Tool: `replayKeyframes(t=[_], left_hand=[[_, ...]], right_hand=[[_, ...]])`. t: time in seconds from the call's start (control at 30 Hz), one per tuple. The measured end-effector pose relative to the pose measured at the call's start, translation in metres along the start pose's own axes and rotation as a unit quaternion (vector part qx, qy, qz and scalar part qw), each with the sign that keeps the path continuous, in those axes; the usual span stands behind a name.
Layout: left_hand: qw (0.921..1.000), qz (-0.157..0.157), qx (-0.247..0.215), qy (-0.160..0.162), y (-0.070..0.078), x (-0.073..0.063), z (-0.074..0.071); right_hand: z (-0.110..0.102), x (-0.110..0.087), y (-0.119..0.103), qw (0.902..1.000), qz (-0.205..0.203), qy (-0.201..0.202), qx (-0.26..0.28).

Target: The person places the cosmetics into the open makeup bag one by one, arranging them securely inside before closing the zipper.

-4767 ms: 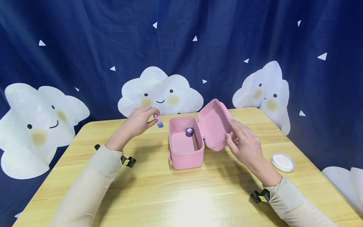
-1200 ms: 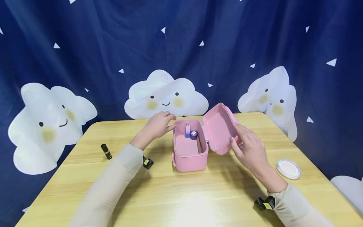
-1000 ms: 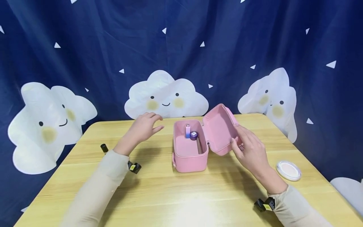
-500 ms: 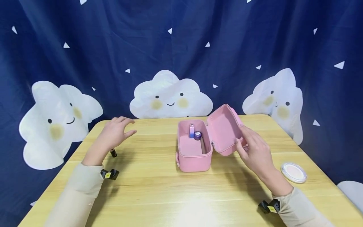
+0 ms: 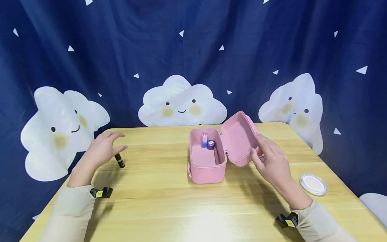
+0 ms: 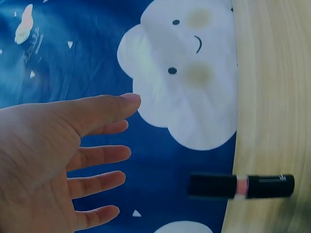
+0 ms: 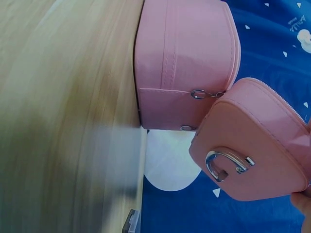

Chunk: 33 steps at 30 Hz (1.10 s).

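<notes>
Remotely, I see a wooden table [image 5: 169,208] bearing a pink case [image 5: 208,174], its lid [image 5: 240,141] pinched at the edge by the right hand [image 5: 273,163]; the left hand [image 5: 101,149], fingers loosely spread, hovers near a black tube [image 5: 120,161] (upright, as far as I can tell).

Worktop [image 5: 163,205]: pale yellow wood grain, rounded far corners, bright glare patch at near middle. Directly on it, three items, well apart. Left: black tube [image 5: 120,162], upright, narrow band round its body. Centre, toward far edge: pink case [image 5: 208,174], standing open. Right, near the side edge: round compact [image 5: 313,184], clear rim, lying flat.
</notes>
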<state>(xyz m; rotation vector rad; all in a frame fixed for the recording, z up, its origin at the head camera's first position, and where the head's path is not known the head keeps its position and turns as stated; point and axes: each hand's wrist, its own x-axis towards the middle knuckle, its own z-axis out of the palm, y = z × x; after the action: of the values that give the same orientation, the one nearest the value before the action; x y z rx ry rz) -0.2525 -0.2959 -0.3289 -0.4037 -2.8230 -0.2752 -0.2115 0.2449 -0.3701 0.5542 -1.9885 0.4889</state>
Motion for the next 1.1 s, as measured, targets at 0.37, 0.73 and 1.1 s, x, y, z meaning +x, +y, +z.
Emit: replayKeyframes(t=[0.37,0.73,1.1], left_hand=[[0.9994,-0.005,-0.03,-0.015,-0.021,-0.004,0.012],[0.9962,0.005,-0.071,-0.051,-0.039,-0.001,0.013],[0.9895,-0.036,-0.11,-0.086,-0.055,-0.021,0.031]], right_hand=[[-0.008,-0.001,0.004,1.0,-0.002,0.001,-0.007],[-0.008,0.001,0.007,0.9999,0.008,-0.001,-0.009],[0.001,0.001,0.003,0.9999,-0.002,0.008,0.008]])
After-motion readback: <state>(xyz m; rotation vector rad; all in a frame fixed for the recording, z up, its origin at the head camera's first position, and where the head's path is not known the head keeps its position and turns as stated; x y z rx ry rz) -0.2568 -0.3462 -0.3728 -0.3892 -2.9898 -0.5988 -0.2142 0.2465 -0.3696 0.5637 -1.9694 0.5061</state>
